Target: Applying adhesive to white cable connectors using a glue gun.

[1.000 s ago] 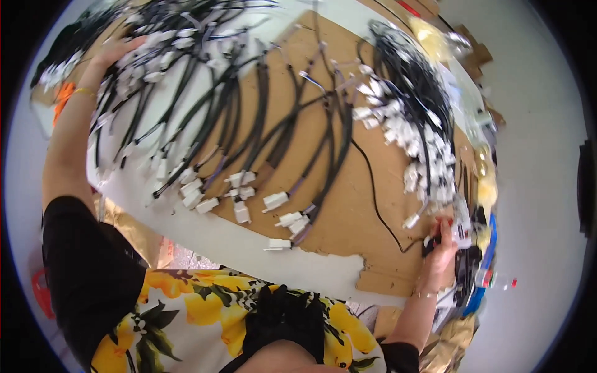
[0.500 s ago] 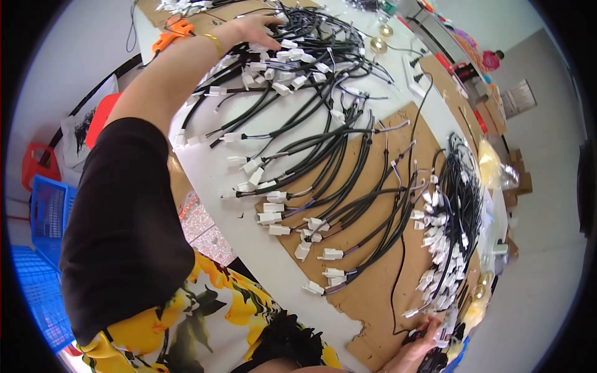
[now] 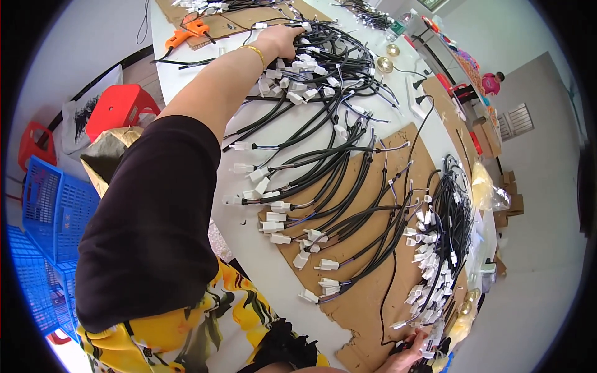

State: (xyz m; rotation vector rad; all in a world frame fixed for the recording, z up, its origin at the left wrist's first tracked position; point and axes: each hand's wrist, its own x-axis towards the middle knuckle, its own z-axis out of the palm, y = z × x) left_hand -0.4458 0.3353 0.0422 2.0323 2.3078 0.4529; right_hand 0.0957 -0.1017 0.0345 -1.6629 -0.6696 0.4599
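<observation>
My left hand (image 3: 281, 41) reaches to the far pile of black wire harnesses (image 3: 339, 53). Its fingers curl at a white plug connector (image 3: 304, 27), seemingly closed on a harness; the fingertips are partly hidden. At the lower right my right hand (image 3: 407, 355) is closed near a white, partly clear piece (image 3: 430, 344) and something dark, whose kind I cannot make out. Harnesses (image 3: 348, 180) with white connectors lie fanned across the middle of the table. Beside my right hand runs a dense bundle of harnesses (image 3: 451, 217) with many white connectors.
An orange glue gun (image 3: 188, 33) lies on cardboard at the far left. More cardboard (image 3: 367, 304) covers part of the white table (image 3: 249, 248). Left of the table are a red stool (image 3: 118, 109) and blue crates (image 3: 68, 217). A power strip (image 3: 420, 99) and a distant person (image 3: 492, 82) are at the right.
My left hand has moved rightward and its fingers have drawn in over the pile. The view has shifted, uncovering more of the stool and glue gun. My right hand stays at the lower right.
</observation>
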